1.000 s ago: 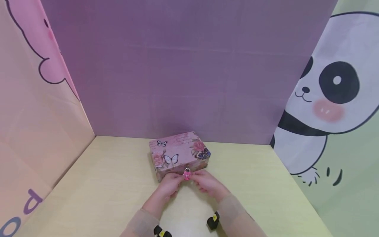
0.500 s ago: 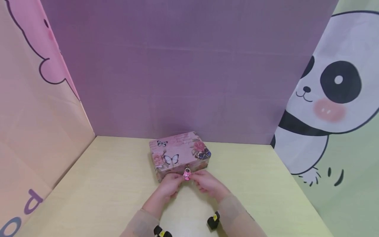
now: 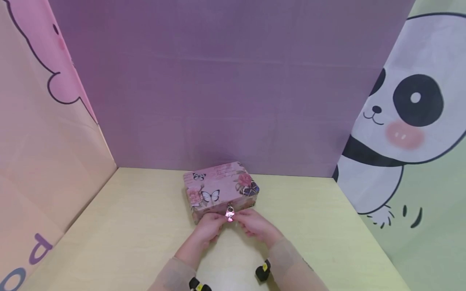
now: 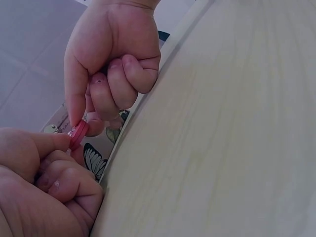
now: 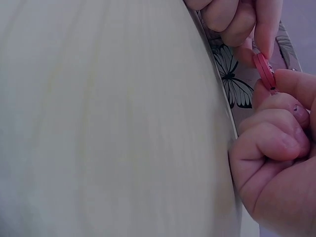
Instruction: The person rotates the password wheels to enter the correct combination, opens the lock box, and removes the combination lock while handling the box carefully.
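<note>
Pink padlock point(image 3: 229, 215), pinched by L hand point(image 3: 208, 226) on one side & by R hand point(image 3: 256, 226) on the opp., should be held steady btwn them w/ light, even pressure, so box point(image 3: 222, 184) just beyond isn't dragged.

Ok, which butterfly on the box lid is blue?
The right-corner butterfly, right of the pink padlock: its wings are dark blue, while the front-left butterfly and small back-left butterfly are black and white.
</note>
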A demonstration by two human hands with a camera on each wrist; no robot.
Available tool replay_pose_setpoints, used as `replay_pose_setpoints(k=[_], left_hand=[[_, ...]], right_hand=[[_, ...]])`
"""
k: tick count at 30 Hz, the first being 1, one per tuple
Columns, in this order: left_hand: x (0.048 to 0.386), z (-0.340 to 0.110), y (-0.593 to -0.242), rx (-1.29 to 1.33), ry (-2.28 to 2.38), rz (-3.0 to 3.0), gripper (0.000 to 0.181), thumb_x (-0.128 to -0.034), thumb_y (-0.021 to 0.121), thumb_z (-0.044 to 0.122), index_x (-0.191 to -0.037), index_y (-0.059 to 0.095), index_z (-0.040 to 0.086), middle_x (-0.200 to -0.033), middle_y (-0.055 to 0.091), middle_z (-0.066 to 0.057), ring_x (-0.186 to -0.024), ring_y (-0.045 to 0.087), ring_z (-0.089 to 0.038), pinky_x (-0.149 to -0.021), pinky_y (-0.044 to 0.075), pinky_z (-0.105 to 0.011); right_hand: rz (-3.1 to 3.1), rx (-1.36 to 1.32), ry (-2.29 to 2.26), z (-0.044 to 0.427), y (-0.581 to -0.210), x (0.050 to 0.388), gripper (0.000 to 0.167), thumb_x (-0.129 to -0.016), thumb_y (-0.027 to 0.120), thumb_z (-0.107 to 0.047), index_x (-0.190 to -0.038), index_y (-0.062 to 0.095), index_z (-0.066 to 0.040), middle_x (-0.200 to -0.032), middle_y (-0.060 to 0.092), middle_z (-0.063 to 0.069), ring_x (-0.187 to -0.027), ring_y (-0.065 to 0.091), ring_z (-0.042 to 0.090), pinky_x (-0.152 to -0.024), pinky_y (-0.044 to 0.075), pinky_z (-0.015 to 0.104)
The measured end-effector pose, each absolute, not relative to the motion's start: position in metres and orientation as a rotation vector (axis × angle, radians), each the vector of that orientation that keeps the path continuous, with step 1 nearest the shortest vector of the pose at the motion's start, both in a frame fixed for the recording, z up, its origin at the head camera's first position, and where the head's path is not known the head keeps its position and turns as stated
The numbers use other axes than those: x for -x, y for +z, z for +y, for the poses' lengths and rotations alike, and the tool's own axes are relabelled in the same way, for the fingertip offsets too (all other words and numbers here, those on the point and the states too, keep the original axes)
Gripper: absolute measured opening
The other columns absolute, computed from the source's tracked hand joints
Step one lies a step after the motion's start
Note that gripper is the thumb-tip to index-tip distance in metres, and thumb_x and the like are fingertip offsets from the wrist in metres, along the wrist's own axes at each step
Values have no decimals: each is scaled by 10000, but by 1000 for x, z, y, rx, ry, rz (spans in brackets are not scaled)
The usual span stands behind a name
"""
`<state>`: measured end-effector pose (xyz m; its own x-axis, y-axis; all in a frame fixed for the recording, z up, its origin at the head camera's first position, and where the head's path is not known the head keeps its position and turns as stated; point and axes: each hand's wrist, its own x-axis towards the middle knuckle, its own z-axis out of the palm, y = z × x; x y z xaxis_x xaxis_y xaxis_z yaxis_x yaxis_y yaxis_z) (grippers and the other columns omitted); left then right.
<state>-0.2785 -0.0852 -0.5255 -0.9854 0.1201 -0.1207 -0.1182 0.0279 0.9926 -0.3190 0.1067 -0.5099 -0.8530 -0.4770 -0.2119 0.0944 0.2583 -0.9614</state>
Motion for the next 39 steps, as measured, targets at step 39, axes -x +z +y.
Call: replay_pose_setpoints(k=[39], left_hand=[[279, -85, -524, 4, 2084, 2099, 275, -1021, 580, 185, -1042, 688, -67, -562, 371, 78, -436, 317, -72, -396, 280, -225]], right_hand=[[2161, 345, -1612, 119, -506, 323, 339, -916, 765, -280, -1184, 684, -90, -565, 349, -104, -441, 282, 59, -406, 271, 209]])
